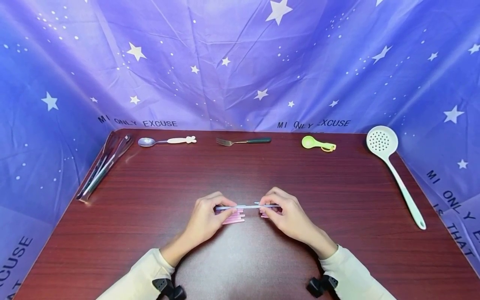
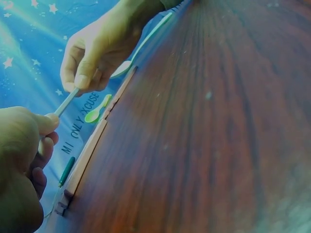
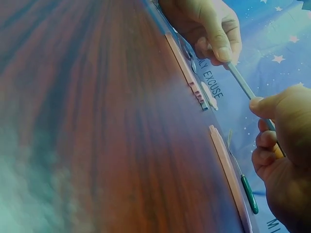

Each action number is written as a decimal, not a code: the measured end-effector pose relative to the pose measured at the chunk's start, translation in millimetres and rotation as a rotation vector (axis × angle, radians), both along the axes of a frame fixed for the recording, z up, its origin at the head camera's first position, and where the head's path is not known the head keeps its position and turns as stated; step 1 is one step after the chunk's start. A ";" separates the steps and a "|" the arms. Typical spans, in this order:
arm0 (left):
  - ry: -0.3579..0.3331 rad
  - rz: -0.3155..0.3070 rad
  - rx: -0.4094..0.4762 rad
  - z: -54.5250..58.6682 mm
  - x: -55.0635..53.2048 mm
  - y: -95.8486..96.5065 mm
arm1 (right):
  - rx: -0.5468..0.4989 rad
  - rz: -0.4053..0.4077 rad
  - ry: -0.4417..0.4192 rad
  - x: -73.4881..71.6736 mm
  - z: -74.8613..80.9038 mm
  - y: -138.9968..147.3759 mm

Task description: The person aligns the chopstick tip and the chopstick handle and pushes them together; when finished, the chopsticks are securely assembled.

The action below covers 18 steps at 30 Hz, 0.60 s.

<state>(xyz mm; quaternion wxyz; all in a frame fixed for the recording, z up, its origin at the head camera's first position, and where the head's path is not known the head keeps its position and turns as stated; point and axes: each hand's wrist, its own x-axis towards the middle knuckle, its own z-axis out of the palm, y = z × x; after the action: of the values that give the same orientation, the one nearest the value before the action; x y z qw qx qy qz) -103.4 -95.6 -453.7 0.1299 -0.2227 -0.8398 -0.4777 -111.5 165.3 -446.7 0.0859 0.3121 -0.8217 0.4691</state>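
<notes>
Both hands pinch a thin pale blue stick (image 1: pixel 248 206) between thumb and fingertips, one hand toward each end. It runs level from side to side, raised over the table in both wrist views. My left hand (image 1: pixel 207 217) is above one group of pink sticks (image 1: pixel 235 218), partly hiding them. A second pink group (image 1: pixel 264 216) shows under my right hand (image 1: pixel 291 214), mostly covered by it. In the left wrist view the blue stick (image 2: pixel 66 103) spans the small gap between the two thumbs. Another short pale blue end pokes out beside the right fingertips.
Along the back of the dark red wooden table (image 1: pixel 150 179) lie a spoon (image 1: pixel 180 141), a green-handled fork (image 1: pixel 258 141) and a lime measuring spoon (image 1: pixel 309 142). A slotted skimmer (image 1: pixel 403 187) lies at right. Tongs (image 1: pixel 99 177) lie at left. Starry blue cloth (image 1: pixel 240 83) encloses the sides.
</notes>
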 end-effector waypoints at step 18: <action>-0.016 -0.025 -0.056 8.0 -6.8 -8.0 | 0.026 -0.017 0.052 -5.0 4.3 7.0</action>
<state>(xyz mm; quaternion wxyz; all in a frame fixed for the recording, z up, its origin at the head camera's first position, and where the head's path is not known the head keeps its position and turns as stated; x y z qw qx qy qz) -110.3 -103.6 -445.7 0.1110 -0.2328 -0.8510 -0.4575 -116.5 172.4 -442.4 0.1072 0.3186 -0.8278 0.4492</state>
